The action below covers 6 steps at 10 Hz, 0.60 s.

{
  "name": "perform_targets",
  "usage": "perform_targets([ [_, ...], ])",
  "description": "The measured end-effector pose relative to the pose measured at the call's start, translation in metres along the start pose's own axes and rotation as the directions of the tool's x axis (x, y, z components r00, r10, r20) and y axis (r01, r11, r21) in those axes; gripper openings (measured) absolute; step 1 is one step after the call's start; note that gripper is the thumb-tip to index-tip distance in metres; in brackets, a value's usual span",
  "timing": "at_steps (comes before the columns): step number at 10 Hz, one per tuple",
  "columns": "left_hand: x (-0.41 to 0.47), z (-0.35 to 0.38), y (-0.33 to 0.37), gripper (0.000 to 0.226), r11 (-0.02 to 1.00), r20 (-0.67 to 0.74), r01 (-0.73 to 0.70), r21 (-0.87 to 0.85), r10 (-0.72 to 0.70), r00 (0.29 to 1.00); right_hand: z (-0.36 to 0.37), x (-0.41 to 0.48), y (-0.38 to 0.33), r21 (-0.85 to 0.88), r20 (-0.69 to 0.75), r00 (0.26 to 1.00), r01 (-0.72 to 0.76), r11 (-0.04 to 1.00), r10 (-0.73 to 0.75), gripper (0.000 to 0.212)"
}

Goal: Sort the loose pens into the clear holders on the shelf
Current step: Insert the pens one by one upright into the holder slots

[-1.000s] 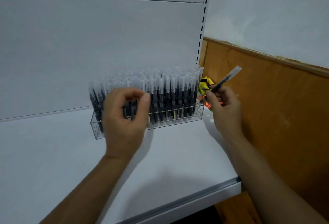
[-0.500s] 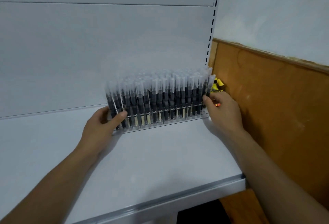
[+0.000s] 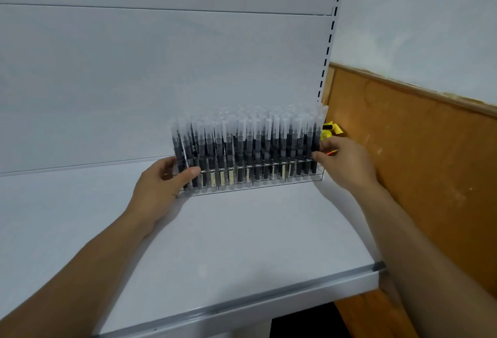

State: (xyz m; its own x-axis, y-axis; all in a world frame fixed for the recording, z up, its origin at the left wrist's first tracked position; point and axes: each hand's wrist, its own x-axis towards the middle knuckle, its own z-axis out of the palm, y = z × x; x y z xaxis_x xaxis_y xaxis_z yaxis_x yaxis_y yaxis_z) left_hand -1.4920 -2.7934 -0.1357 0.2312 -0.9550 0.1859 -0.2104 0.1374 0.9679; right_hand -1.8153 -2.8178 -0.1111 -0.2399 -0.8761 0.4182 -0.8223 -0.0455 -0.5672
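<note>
Item: clear holder (image 3: pixel 250 176), one, standing on the white shelf (image 3: pixel 215 243) near the back panel, toward the right end. Contents: pens (image 3: pixel 247 147), dark barrels with frosted caps, upright, packed in close rows; no free slot could be made out.

Left hand (image 3: pixel 158 190): clasped the holder's left end, thumb across the front row of pens, fingers behind. Right hand (image 3: pixel 341 160): grasped the holder's right end at the outermost pens; a thin orange object (image 3: pixel 332 152) showed at the fingers, whether held could not be told.

Also present: yellow packaging (image 3: pixel 332 129) just right of the holder, beside the wooden wall panel (image 3: pixel 416 176).

Handling, as judged: rigid, smooth plastic, likely slippery and prone to cracking; top-heavy when full. Best taken low at both ends, kept level, slid rather than lifted.
</note>
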Motion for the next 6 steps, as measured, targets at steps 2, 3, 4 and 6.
perform_targets([
  [2, 0.01, 0.002, -0.009, 0.048, 0.996, -0.032, -0.023, 0.09, 0.026, 0.999, 0.005, -0.004, 0.0, -0.021, -0.07, 0.997, 0.034, 0.999, -0.036, 0.025],
  [3, 0.013, 0.003, -0.011, 0.054, 0.992, -0.039, -0.028, 0.12, 0.032, 0.999, 0.007, -0.004, -0.003, -0.06, -0.078, 0.997, 0.021, 0.998, -0.026, 0.022],
  [4, 0.015, 0.001, -0.011, 0.06, 0.991, -0.037, -0.03, 0.134, 0.035, 0.999, 0.006, -0.004, -0.003, -0.106, -0.04, 0.999, 0.032, 0.994, -0.036, 0.019],
  [6, 0.012, -0.005, -0.008, 0.06, 0.985, 0.064, -0.035, 0.168, 0.025, 0.998, -0.001, -0.012, -0.003, -0.144, 0.017, 0.999, 0.043, 0.989, -0.041, 0.028],
])
